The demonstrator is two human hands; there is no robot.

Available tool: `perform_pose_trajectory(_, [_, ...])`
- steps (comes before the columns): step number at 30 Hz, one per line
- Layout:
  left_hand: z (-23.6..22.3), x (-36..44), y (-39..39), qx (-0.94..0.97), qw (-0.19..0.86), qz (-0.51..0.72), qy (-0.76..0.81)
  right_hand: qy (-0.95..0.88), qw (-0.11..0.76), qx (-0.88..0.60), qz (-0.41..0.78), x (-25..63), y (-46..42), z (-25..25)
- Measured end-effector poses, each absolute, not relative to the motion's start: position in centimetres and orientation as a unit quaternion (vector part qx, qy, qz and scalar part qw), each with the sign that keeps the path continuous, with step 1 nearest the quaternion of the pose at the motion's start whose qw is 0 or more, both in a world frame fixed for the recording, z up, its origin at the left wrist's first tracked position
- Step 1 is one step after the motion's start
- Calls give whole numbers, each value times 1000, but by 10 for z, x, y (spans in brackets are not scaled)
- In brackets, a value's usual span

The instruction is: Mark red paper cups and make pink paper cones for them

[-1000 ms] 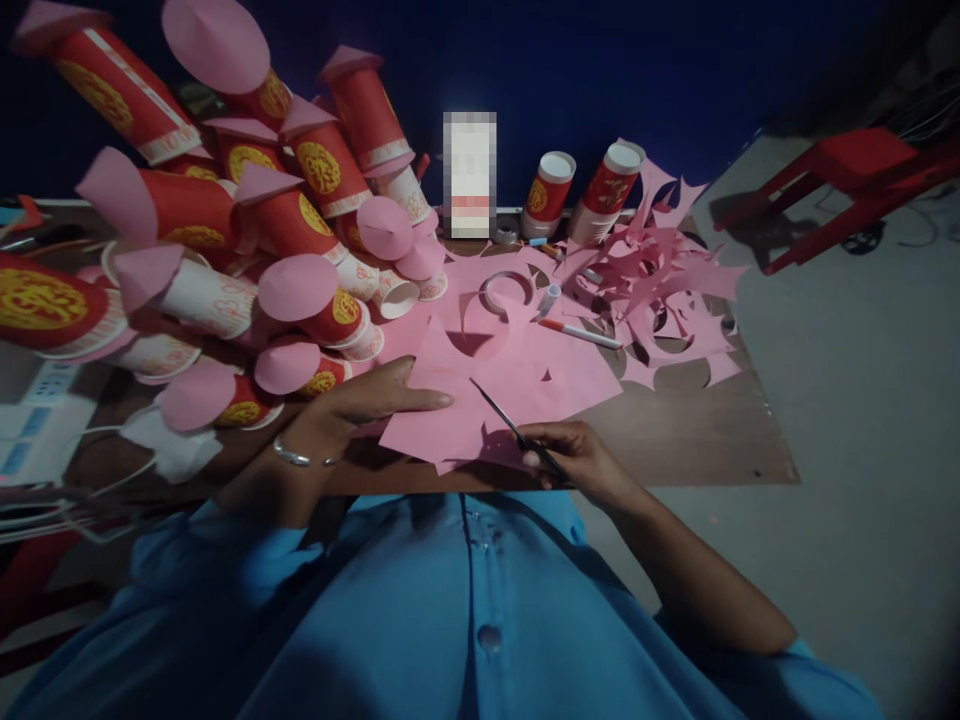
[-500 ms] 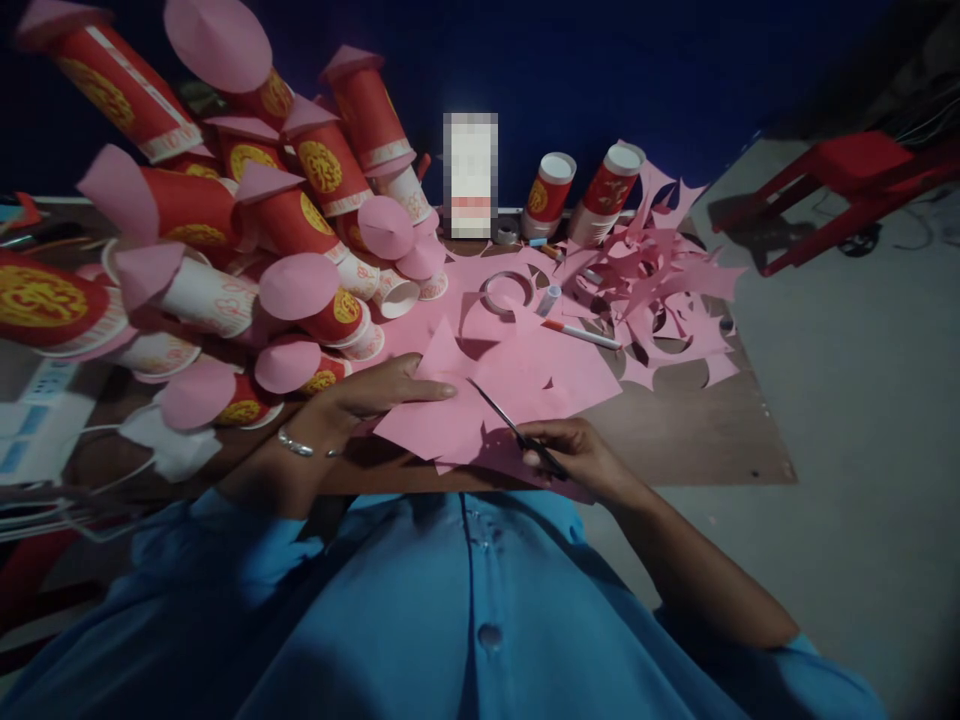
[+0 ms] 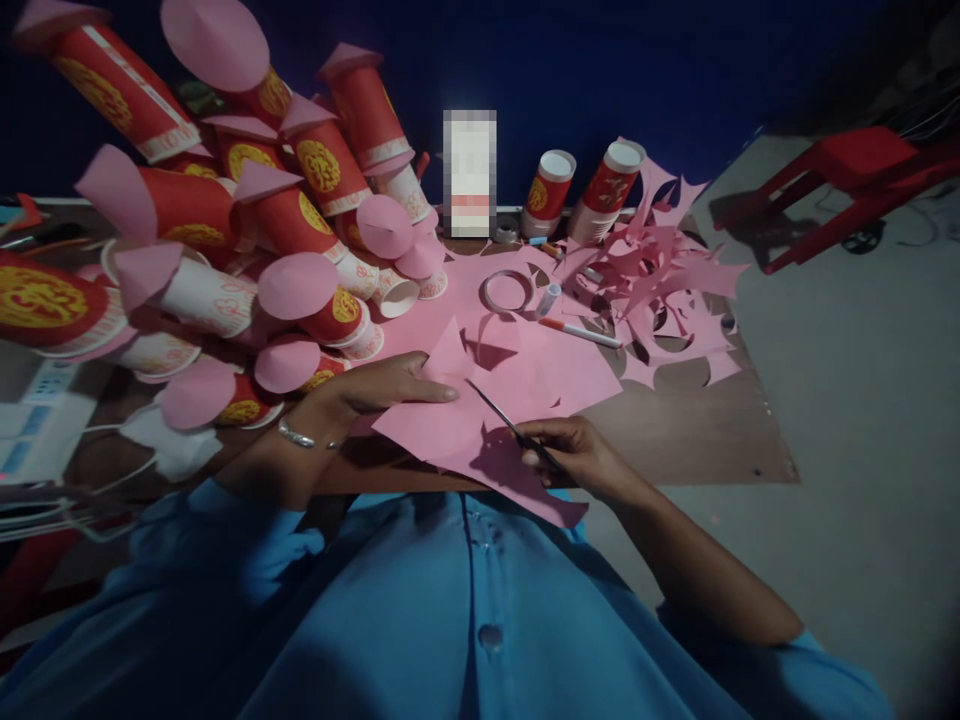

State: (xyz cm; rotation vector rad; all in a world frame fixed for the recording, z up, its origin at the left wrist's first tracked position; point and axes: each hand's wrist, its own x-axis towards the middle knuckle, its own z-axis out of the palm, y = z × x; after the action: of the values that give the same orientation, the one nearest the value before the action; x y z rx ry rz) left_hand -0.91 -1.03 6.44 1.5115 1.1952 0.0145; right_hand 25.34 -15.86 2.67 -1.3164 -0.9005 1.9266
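Between thumb and fingers, my left hand [image 3: 401, 385] grips a sheet of pink paper [image 3: 427, 430] above the table's front edge. My right hand [image 3: 574, 455] is closed around the handles of a pair of scissors [image 3: 499, 412]. The blades point up and left into the pink paper, close to my left thumb. A strip of the sheet hangs below the scissors, over the front of my blue shirt. More pink paper [image 3: 577, 365] lies flat behind, with a roll of tape [image 3: 508, 292] and a marker [image 3: 581, 333] on it.
Red and white paper-cup lanterns [image 3: 315, 165] with pink cone tops crowd the left. Two stacks of cups [image 3: 549, 190] stand at the back. Pink paper scraps [image 3: 667, 290] pile up on the right. A red stool [image 3: 855, 190] stands on the floor beyond.
The cut strip of pink paper has dropped lower and now hangs past the table edge. Its upper part has shifted slightly around the blades. Both hands stay almost in place.
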Motion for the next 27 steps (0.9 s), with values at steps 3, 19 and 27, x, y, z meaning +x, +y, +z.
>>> perform_pose_trajectory(3, [65,-9,-8,657,549,-6,518,-348,328,-490,729,254,-158,25])
perform_pose_trajectory(19, [75,-3,-7,639,587,-18,497,-347,318,-479,741,254,-156,26])
perform_pose_trajectory(27, [78,-1,-7,623,595,-25,507,-355,316,-478,739,257,-159,17])
